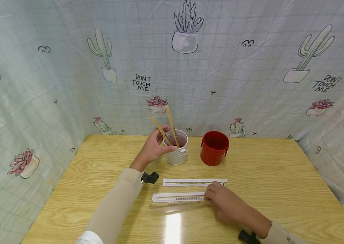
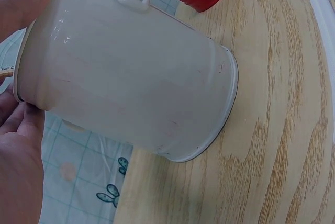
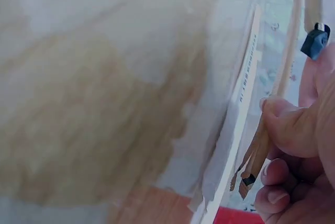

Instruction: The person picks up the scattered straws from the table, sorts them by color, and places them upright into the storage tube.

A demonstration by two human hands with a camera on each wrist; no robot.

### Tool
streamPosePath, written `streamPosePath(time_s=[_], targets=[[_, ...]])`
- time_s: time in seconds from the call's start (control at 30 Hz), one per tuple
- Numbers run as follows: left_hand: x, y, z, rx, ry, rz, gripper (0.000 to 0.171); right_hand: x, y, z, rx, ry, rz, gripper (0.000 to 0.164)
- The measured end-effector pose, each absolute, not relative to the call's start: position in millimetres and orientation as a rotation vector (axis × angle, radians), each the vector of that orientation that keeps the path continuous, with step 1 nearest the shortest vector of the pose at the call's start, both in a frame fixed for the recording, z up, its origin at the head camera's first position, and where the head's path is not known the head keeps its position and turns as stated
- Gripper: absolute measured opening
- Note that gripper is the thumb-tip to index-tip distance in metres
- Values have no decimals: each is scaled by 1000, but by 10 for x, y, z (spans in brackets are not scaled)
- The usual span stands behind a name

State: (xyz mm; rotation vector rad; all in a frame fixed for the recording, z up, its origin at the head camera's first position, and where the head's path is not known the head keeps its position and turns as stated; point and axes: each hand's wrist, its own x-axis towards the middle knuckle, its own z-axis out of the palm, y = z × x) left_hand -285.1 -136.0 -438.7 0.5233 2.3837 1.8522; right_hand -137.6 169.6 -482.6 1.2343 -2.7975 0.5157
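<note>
My left hand [image 1: 155, 148] grips the rim of a small white bucket [image 1: 175, 158], its thumb over the near edge and its fingers behind. Leaning inside that bucket are two brown paper-wrapped straws [image 1: 170, 118]. Between thumb and fingertips my right hand [image 1: 228, 205] pinches another brown-wrapped straw [image 3: 285, 69], whose torn wrapper end shows a dark tip in the right wrist view. This straw is blurred in the head view, low over the table just in front of a white-wrapped straw [image 1: 163, 199]. A second white-wrapped straw [image 1: 172, 184] lies parallel behind it.
A red bucket [image 1: 214, 155] with side handles stands right of the white one. The wooden table [image 1: 269, 176] ends at a hanging cloth [image 1: 220, 67] printed with cacti, at the back and sides. Each wrist carries a black camera mount [image 1: 150, 177].
</note>
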Motion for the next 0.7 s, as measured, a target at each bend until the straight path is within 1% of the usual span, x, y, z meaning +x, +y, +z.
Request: streamPosePath(time_s=[0.3, 0.4, 0.47, 0.53, 0.63, 0.7], targets=[[-2864, -1357, -4391, 527, 2390, 1849, 90, -1456, 1743, -4794, 1154, -2653, 669, 31], [-2867, -1360, -4395, 518, 2386, 1854, 90, -1489, 1746, -4788, 1144, -2563, 740, 29], [-2873, -1360, -4394, 518, 2379, 1860, 90, -1512, 1752, -4774, 1130, -2528, 801, 21], [-2877, -1361, -4392, 521, 2375, 1861, 90, -1534, 1753, -4754, 1116, -2500, 870, 17], [-2883, -1357, -4389, 525, 2369, 1865, 90, -1568, 1744, -4725, 1092, -2461, 935, 17], [-2877, -1356, -4393, 525, 2368, 1862, 90, -1586, 1733, -4712, 1074, -2439, 968, 22]])
